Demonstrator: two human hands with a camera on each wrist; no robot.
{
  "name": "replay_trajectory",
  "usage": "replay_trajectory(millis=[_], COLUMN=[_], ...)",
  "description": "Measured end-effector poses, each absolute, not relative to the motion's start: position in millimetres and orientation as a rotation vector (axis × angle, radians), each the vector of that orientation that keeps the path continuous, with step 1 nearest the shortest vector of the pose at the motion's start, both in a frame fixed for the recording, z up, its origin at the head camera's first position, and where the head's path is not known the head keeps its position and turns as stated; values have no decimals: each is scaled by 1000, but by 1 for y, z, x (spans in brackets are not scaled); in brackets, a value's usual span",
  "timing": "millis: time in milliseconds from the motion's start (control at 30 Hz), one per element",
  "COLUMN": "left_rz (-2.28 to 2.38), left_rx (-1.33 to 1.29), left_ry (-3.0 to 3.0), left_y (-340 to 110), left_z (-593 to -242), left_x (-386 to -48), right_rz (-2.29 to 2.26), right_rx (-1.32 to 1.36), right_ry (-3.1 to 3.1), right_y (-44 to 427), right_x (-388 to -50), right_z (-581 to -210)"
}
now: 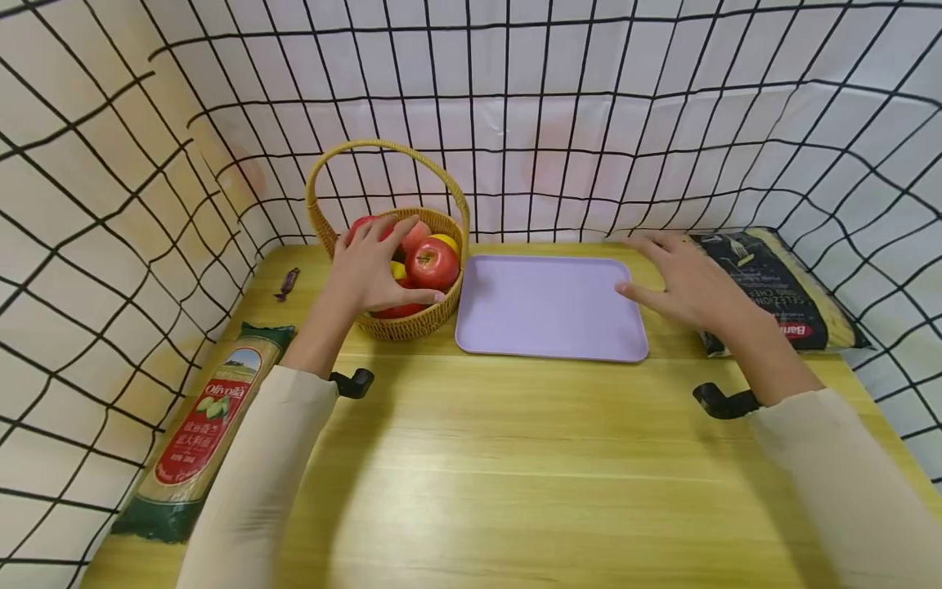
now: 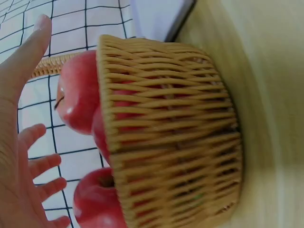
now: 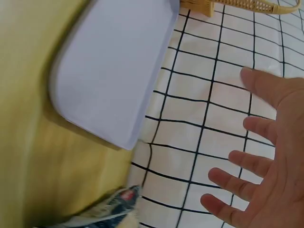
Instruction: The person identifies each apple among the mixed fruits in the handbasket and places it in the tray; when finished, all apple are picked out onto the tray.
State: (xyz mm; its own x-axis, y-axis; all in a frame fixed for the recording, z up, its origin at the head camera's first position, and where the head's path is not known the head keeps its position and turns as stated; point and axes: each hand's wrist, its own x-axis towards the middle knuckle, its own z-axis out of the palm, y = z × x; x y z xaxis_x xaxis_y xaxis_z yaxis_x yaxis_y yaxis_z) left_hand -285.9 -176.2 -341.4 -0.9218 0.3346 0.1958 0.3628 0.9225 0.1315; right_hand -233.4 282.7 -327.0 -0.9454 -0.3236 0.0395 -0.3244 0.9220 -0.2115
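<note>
Over the wicker basket (image 1: 408,325) hovers my left hand (image 1: 365,268), its fingers spread and nothing held. Inside the basket are several red apples (image 1: 432,263) and some yellow fruit (image 1: 446,241); the hand hides part of them. In the left wrist view, a gap shows between the hand (image 2: 14,123) and the apples (image 2: 80,92). My right hand (image 1: 688,282), fingers apart and holding nothing, is above the table between the lilac tray (image 1: 552,307) and a dark pasta bag (image 1: 773,286). The right wrist view shows that hand (image 3: 270,156) in the air away from the tray (image 3: 114,71).
A long pack of spaghetti (image 1: 209,425) lies along the table's left side. Behind it is a small wrapped candy (image 1: 288,283). The basket's tall handle (image 1: 386,146) arches above the fruit. White cloth with a black grid (image 1: 508,123) walls in the wooden table (image 1: 530,474).
</note>
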Motion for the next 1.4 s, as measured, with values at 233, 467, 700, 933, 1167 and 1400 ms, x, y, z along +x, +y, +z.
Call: replay_trajectory(millis=[233,467,700,933,1167,1400], left_rz=[-357,-572,-716,-782,-801,-807], left_rx=[-528,-547,-542,-550,-512,-502], left_ry=[-2820,-2673,-2662,-2620,-2654,-2689], left_y=[-183,-180,-167,-156,-150,-149], left_z=[-353,-366,-372,-373,-374,-378], left_x=[-276,-270,-269,-275,-281,-289], right_rz=[568,774,875,863,887,948], right_rx=[459,417,339,289,299,298], right_ry=[-3083,-3052,-3063,-3040,-3060,-3039], right_y=[291,292,291,288,293,299], right_x=[-219,-201,-192,-193,-198,-201], right_z=[-355,-390,-412,-424,-435,-444])
